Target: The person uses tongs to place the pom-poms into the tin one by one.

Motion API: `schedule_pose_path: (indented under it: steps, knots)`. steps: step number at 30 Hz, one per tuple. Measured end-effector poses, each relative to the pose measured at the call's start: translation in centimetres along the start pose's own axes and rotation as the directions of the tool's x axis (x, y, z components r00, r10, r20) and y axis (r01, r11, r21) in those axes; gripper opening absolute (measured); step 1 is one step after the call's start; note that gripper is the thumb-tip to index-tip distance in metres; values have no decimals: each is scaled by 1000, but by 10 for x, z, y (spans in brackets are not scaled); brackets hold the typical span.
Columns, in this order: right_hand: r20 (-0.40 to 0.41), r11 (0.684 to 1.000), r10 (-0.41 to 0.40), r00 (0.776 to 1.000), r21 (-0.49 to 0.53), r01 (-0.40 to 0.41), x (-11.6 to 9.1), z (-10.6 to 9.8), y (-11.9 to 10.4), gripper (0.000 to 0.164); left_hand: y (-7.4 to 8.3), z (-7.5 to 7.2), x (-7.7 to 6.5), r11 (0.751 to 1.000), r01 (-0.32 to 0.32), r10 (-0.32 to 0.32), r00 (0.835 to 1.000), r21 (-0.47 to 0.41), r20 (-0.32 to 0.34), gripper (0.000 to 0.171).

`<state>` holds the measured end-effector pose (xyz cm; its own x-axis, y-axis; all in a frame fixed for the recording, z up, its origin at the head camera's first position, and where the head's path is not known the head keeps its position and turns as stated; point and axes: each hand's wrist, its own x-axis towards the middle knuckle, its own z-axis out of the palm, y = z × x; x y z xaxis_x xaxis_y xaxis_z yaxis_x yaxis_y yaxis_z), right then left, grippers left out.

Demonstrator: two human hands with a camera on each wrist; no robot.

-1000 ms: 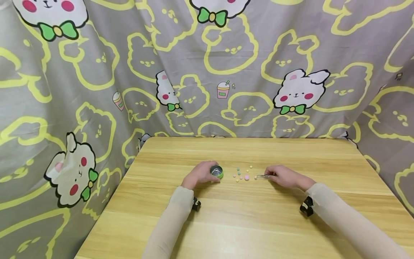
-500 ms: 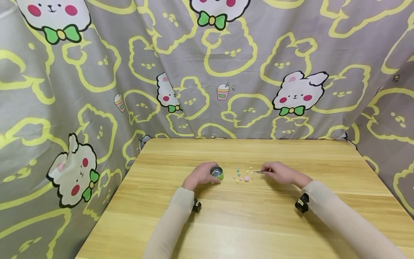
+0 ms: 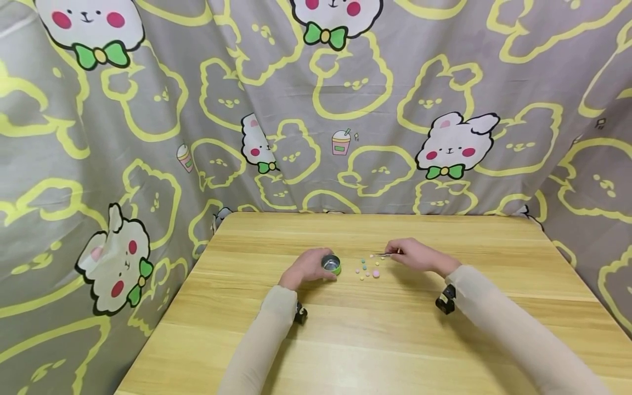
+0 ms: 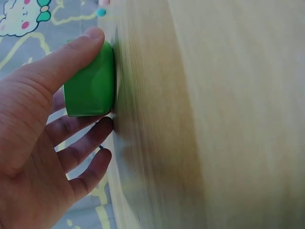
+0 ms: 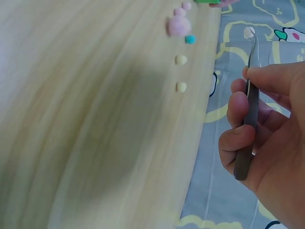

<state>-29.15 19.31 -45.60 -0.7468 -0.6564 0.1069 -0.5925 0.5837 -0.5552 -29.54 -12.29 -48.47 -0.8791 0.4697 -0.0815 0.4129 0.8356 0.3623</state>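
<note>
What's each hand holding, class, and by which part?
Left hand: green tin, by its sides. Right hand: tweezers, by their middle, a pale ball at the tips.

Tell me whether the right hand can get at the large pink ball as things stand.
Probably not yet: the right hand grips tweezers holding a pale ball, though nothing covers the large pink ball.

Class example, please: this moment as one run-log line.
left hand: holds green tin | right hand: grips tweezers | tweezers: pinch pale ball, lifted | table: loose balls
</note>
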Motion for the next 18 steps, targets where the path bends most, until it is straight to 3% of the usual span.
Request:
schedule_pose_path:
  steps: [8,18]
  knots:
    - [22,1000,-11,1000,18,11,16,-1,-15,10,2,-2,-2,1000,9,-9,1000,-13,9,63]
    - [48,998,-60,997,37,58,34,13,-20,12,1,1,0,1000,7,-7,1000,-15,2,65]
